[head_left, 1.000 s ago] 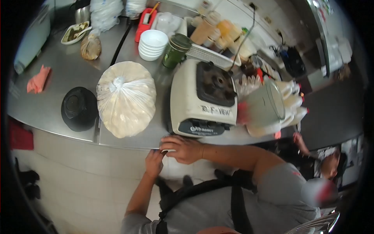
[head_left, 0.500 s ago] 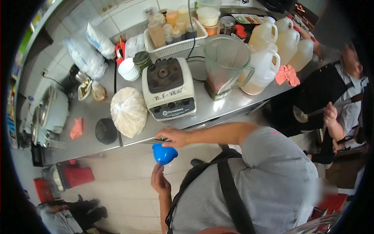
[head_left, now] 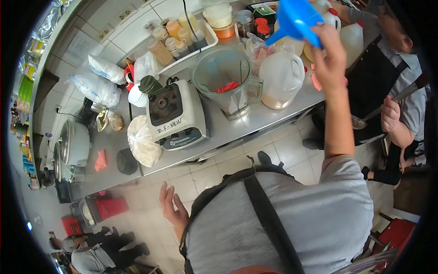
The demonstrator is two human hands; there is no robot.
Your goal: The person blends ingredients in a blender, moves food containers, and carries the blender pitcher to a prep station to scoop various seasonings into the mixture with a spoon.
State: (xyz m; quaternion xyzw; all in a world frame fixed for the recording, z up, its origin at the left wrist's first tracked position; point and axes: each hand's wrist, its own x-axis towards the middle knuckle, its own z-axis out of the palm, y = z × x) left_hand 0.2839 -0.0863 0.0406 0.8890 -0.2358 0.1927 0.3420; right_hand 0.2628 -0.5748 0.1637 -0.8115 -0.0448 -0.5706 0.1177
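Observation:
A blue funnel [head_left: 296,20] is held up over the back of the counter by my right hand [head_left: 331,57], its narrow spout pointing left and down. Beneath it stands an uncapped, cloudy plastic jug [head_left: 279,80] with a little pale liquid at the bottom. Left of the jug is a clear blender jar [head_left: 221,75], through which something red shows. The blender base [head_left: 178,116] sits apart from the jar. My left hand [head_left: 173,205] hangs over the floor beside my body, fingers apart, holding nothing.
Jugs of yellowish liquid [head_left: 351,41] line the counter's right end. A white basket of bottles [head_left: 210,39] stands at the back. A tied bag [head_left: 142,141] and a dark bowl [head_left: 127,161] lie left. At right, a co-worker's hand [head_left: 391,113] grips a ladle.
The funnel has gone from low between both my hands to high at the right, now in my right hand alone. My left hand has let go. The view has shifted somewhat.

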